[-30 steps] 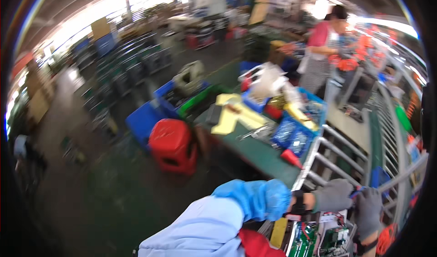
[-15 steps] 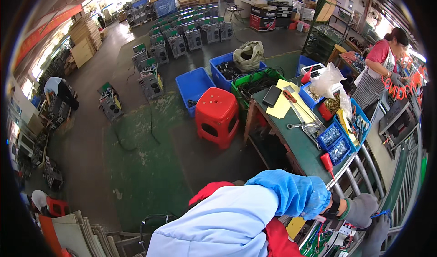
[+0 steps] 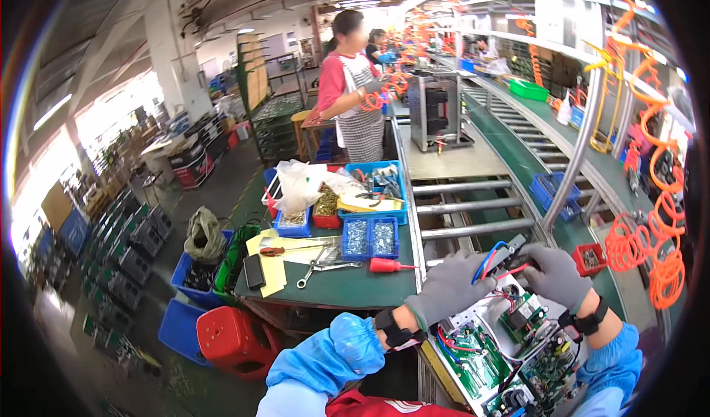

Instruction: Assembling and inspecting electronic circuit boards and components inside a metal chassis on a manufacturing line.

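Note:
Both my hands wear grey gloves and work above an open machine chassis with green circuit boards (image 3: 471, 356) and several wires. My left hand (image 3: 452, 290) is closed at the fingertips around a bundle of blue and red wires (image 3: 484, 263) that loops up from the chassis. On the other side of it, my right hand (image 3: 562, 275) pinches a red wire (image 3: 513, 271). A dark grey, flat piece (image 3: 507, 253) shows between the two hands; its kind I cannot make out. My fingers partly hide the wire ends.
On the green side table (image 3: 347, 287) lie a red squeeze bottle (image 3: 387, 265), wrenches (image 3: 310, 270), a screwdriver (image 3: 274, 252), a black phone (image 3: 254, 272) and blue screw bins (image 3: 370, 238). A roller conveyor (image 3: 473, 205) runs ahead. Orange coiled hoses (image 3: 665, 265) hang right. A co-worker (image 3: 359, 95) stands beyond the table.
The view has swung right and up toward the conveyor. Both hands and the open chassis now show fully; earlier they were at the lower right edge, with a blue wire at the hands.

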A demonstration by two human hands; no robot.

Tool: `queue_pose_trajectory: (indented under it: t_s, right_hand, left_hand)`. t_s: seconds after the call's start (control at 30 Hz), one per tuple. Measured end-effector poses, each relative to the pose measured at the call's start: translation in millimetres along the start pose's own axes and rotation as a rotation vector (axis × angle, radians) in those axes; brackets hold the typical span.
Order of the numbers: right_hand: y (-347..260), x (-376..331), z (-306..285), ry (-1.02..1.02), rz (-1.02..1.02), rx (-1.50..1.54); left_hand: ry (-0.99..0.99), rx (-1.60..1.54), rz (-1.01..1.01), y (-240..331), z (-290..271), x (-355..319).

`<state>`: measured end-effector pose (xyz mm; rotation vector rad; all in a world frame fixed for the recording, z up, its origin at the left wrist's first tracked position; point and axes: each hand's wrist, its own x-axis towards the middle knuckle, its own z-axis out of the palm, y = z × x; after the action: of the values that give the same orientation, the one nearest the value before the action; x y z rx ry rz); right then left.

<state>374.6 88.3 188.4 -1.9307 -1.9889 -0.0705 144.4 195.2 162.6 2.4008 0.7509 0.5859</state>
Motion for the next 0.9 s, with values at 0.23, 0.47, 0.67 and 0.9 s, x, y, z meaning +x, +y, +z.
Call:
queue_pose_trajectory:
  t_s: [0.23, 0.47, 0.67, 0.9]
  right_hand:
    - [-2.3, 2.0, 11.0, -0.014, 0.215, 0.567]
    - [0.6, 5.4, 8.8, 0.008, 0.111, 0.37]
    - [10.2, -1.7, 9.3, -0.01, 0.097, 0.239]
    - [21.3, 18.1, 27.4, 0.012, 0.106, 0.435]
  left_hand:
    - [0.005, -0.083, 0.166, -18.4, 3.9, 9.7]
    - [0.028, -0.262, 0.029, -22.1, -15.0, 10.8]
    - [0.093, -0.034, -0.005, -3.6, 0.7, 13.7]
    - [0.112, -0.048, -0.06, -14.4, 3.6, 16.2]
